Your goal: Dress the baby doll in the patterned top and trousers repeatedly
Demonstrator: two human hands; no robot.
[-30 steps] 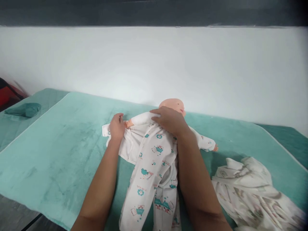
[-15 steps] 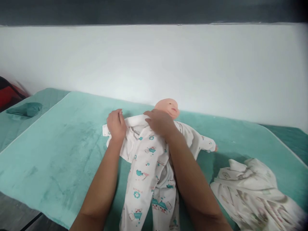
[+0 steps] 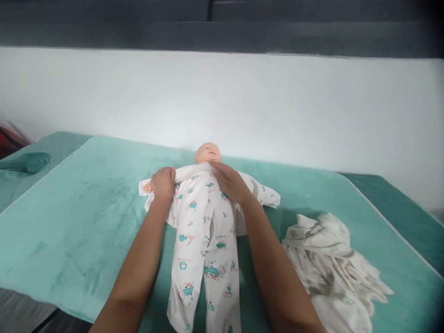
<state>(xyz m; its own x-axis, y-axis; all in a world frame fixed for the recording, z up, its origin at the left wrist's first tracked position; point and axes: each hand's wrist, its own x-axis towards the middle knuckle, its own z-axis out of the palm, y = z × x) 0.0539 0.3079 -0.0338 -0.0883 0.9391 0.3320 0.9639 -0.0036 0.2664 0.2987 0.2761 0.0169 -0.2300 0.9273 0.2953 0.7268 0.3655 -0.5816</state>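
A baby doll [image 3: 208, 152] lies on its back with its head toward the wall. Printed white baby trousers [image 3: 194, 231] cover its front, their plain waistband pulled up to the chest. Beneath them is a white baby top [image 3: 267, 195] with sleeves spread to both sides. My left hand [image 3: 163, 184] is closed around the sleeve on the left, and the doll's small hand peeks out by the cuff. On the chest, just under the doll's chin, my right hand [image 3: 229, 182] rests with fingers stretched out at the waistband's edge.
A crumpled white patterned cloth [image 3: 329, 259] lies to the right of the doll. Everything rests on a green padded bed [image 3: 86, 222] with an oval hole at the far left. A white wall [image 3: 222, 101] runs behind it.
The view has swung, so doll and cloth sit further left. The doll's head and trousers look straighter, and the trousers lie flatter over its front. My right hand has flattened on the chest.
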